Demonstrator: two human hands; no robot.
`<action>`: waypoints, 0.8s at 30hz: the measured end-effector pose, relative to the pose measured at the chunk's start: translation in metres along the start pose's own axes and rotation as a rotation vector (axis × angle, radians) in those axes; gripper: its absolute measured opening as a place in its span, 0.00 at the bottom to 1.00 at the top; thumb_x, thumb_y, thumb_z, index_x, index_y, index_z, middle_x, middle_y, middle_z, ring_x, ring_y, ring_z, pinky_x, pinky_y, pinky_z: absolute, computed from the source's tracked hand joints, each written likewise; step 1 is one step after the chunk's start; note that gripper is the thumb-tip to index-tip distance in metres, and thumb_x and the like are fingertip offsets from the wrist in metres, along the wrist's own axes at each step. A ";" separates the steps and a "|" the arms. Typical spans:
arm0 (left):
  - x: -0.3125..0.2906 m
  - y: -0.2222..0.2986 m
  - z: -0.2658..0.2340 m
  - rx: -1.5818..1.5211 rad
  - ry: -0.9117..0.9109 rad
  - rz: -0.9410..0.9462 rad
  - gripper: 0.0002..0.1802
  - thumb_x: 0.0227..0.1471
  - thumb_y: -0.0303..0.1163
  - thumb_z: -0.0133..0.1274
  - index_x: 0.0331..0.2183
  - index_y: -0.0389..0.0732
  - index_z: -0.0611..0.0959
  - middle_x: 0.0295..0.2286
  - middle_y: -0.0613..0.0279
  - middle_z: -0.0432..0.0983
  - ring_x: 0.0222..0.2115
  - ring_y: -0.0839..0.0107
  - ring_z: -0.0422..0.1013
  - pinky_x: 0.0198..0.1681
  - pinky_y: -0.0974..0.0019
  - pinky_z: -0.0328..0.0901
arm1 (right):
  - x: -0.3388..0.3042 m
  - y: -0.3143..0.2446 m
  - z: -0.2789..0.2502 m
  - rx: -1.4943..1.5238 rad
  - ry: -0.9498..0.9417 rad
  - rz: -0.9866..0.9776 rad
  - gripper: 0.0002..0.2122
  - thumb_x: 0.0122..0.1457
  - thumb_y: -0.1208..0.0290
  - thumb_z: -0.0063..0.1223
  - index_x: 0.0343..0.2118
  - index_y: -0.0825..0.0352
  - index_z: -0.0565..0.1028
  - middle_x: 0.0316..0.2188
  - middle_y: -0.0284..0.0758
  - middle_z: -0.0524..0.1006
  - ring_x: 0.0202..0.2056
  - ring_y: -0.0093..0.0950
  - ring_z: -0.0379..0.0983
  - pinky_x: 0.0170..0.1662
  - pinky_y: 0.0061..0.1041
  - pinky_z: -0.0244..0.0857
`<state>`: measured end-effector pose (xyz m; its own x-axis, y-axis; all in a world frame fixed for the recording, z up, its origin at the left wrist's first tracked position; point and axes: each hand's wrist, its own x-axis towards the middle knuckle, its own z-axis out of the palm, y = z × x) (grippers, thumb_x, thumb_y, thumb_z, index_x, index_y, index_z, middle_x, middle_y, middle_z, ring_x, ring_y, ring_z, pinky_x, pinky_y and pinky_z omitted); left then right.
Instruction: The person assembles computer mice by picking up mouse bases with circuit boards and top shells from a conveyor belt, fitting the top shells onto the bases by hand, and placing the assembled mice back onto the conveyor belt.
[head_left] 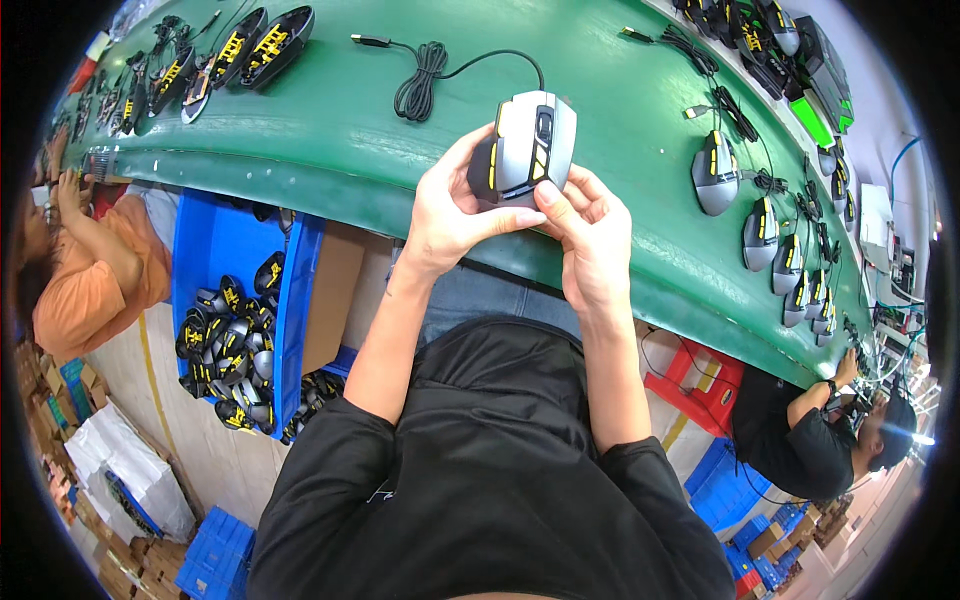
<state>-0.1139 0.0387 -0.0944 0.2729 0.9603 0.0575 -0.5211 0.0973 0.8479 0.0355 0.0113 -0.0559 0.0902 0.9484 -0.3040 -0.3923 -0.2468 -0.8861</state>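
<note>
- A silver-grey and black computer mouse with yellow accents (pixel 560 130) is held up over the near part of the long green bench (pixel 330 110), its cable end pointing away from the person.
- The left hand (pixel 447 212) grips the mouse from its left side, thumb stretched along the near end.
- The right hand (pixel 595 240) also holds it, curled around the lower right, thumb tip against the near end of the top.
- From the mouse's far end, a thin black cable (pixel 495 54) curves left to a tied black bundle (pixel 424 82), which lies on the bench with its plug (pixel 371 40) to the left.
- To the right, a grey and black mouse with yellow side buttons (pixel 715 178) heads a row of similar ones along the bench.
- At upper left sit open black shells with yellow inner parts (pixel 278 48).
- Below the bench, left of the person, a blue plastic bin (pixel 290 320) contains a heap of grey, black and yellow mouse shells (pixel 232 350).
- A person in an orange top (pixel 100 270) is at far left; another in black (pixel 800 430) is at right.
</note>
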 end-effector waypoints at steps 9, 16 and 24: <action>0.005 0.002 0.001 -0.016 0.001 -0.025 0.47 0.45 0.19 0.61 0.63 0.34 0.54 0.54 0.38 0.65 0.55 0.49 0.66 0.56 0.52 0.65 | 0.055 -0.052 -0.010 -0.297 0.184 -0.347 0.25 0.50 0.70 0.69 0.47 0.79 0.73 0.39 0.41 0.80 0.39 0.24 0.76 0.46 0.22 0.68; 0.008 0.001 0.000 0.030 0.011 -0.052 0.38 0.51 0.19 0.56 0.60 0.30 0.58 0.51 0.37 0.69 0.50 0.51 0.70 0.54 0.53 0.67 | 0.067 -0.053 -0.085 -0.748 0.611 -0.102 0.28 0.51 0.52 0.65 0.43 0.77 0.78 0.36 0.42 0.81 0.34 0.27 0.77 0.38 0.25 0.70; 0.007 0.000 -0.007 -0.002 0.075 -0.072 0.32 0.52 0.19 0.55 0.57 0.30 0.63 0.44 0.42 0.74 0.44 0.59 0.74 0.48 0.59 0.70 | 0.056 -0.028 -0.077 -1.082 0.745 -0.423 0.25 0.51 0.55 0.65 0.46 0.70 0.78 0.40 0.42 0.80 0.40 0.35 0.76 0.45 0.31 0.68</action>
<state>-0.1175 0.0469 -0.0979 0.2480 0.9678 -0.0431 -0.5038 0.1668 0.8475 0.1219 0.0556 -0.0753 0.6215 0.7444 0.2440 0.6567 -0.3253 -0.6804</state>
